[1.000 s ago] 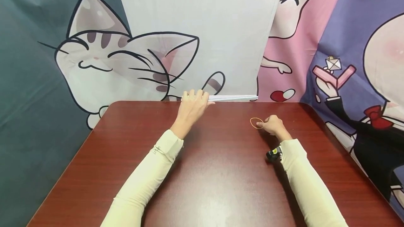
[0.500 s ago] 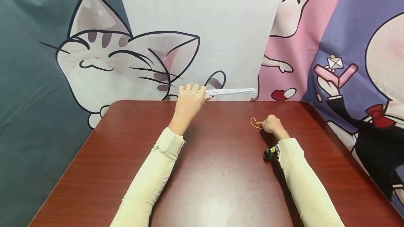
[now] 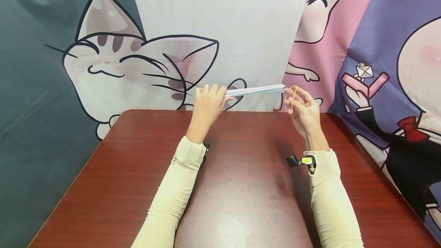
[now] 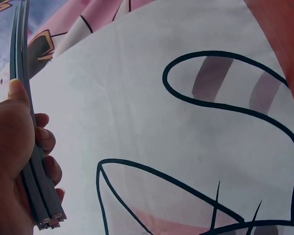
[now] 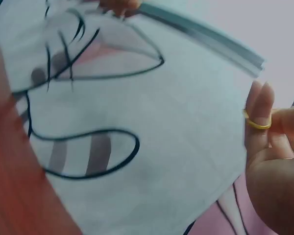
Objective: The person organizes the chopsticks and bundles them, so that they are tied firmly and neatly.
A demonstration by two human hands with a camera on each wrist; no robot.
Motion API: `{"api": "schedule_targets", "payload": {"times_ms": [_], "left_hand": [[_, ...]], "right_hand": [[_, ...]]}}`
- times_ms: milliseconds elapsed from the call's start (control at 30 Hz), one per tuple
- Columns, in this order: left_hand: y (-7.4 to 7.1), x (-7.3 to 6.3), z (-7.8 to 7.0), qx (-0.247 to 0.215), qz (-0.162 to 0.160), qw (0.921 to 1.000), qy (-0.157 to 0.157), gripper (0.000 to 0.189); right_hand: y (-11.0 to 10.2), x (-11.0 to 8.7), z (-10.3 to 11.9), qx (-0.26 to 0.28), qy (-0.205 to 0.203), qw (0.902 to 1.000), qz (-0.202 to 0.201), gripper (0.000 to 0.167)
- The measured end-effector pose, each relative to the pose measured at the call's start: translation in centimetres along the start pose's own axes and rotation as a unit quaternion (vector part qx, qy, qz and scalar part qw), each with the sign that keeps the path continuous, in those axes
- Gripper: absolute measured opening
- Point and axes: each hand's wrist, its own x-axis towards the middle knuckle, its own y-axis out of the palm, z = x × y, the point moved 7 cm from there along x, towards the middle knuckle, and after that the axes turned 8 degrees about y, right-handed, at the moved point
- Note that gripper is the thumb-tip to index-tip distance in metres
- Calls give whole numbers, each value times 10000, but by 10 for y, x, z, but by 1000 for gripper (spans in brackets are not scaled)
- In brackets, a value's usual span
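My left hand [image 3: 209,104] grips one end of a bundle of long thin pale sticks [image 3: 256,90], held above the far edge of the table. In the left wrist view the thumb lies along the sticks, fingers curl round them, and their cut ends show below the hand. The free ends point right, toward my right hand [image 3: 306,114], which is raised with the palm turned inward. A thin yellow-orange rubber band [image 5: 258,126] is looped over the right hand's bent fingers. The right fingertips are right by the sticks' free ends.
A reddish-brown table [image 3: 234,186] with rounded far corners spreads under both arms. Behind its far edge hangs a cloth backdrop [image 3: 220,18] printed with a cartoon cat and figures. A small black device [image 3: 303,161] is strapped at the right wrist.
The left hand has raised the bundle from the far table edge, tilting its free end up. My right hand has lifted from the tabletop with the rubber band, turned over, and come to the sticks' ends.
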Motion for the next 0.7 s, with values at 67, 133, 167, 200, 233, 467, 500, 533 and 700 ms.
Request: {"api": "schedule_targets", "payload": {"times_ms": [67,133,167,200,233,467,500,533,700], "left_hand": [[-1,0,0,-33,-13,10000,47,48],[-1,0,-1,-26,-30,10000,82,47],[-1,-1,-1,-28,-37,9999,95,46],[-1,-1,-2,-21,-47,9999,111,46],[-1,-1,-3,-28,-44,9999,121,46],[3,-4,-11,-239,-10,9992,335,44],[3,-5,-12,-267,7,9989,392,43],[3,-5,-13,-317,16,9985,455,42],[2,-8,-15,-445,-39,9972,603,38]], "right_hand": [[6,-2,7,-105,-320,9994,23,32],[13,-3,11,-417,-600,9973,-14,30],[16,-3,12,-667,-707,9953,-46,30],[20,-3,12,-952,-771,9924,-52,31],[24,-2,11,-1228,-795,9892,-38,33],[40,0,4,-2706,-601,9608,93,48],[41,0,4,-2820,-531,9579,134,48],[41,1,4,-2968,-473,9536,168,49],[44,8,0,-3477,-128,9366,409,66]]}}
